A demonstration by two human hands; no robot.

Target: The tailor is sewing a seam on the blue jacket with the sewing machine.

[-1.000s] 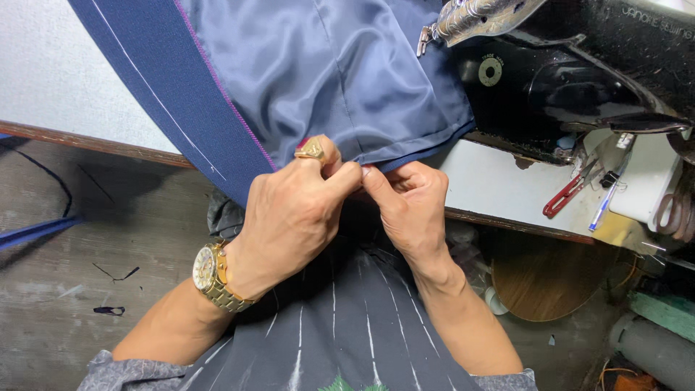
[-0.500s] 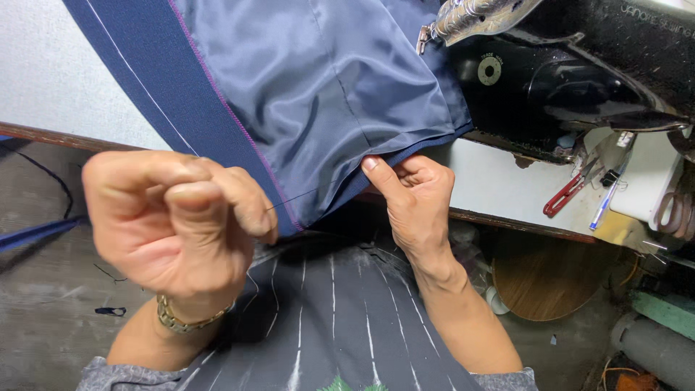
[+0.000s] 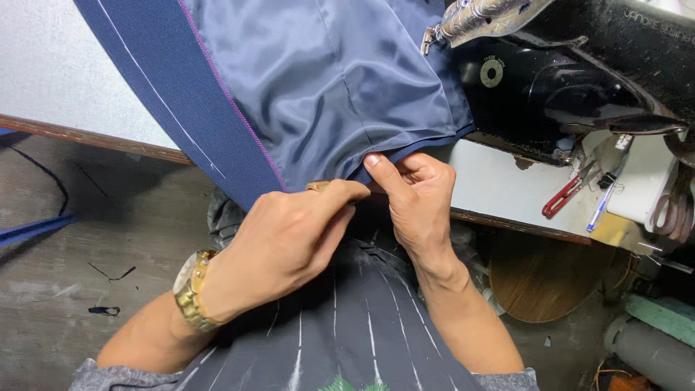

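A navy garment (image 3: pixel 166 108) with a shiny blue lining (image 3: pixel 340 80) hangs off the table edge toward me. My right hand (image 3: pixel 413 206) pinches the lower hem of the lining between thumb and fingers. My left hand (image 3: pixel 289 239), with a gold watch on the wrist and a ring, presses against the same hem just to the left, fingertips touching the cloth. What the left fingertips pinch is too small to see. Both hands meet at the hem.
A black sewing machine (image 3: pixel 579 80) stands at the upper right on the white table (image 3: pixel 65 80). Red-handled snips (image 3: pixel 561 199) and a blue pen (image 3: pixel 601 206) lie beside it. Below are a dark floor (image 3: pixel 87 239) and a round wooden piece (image 3: pixel 543 279).
My left hand pulled away to the left from the hem half a second ago, then came back to it. My right hand kept its grip on the hem.
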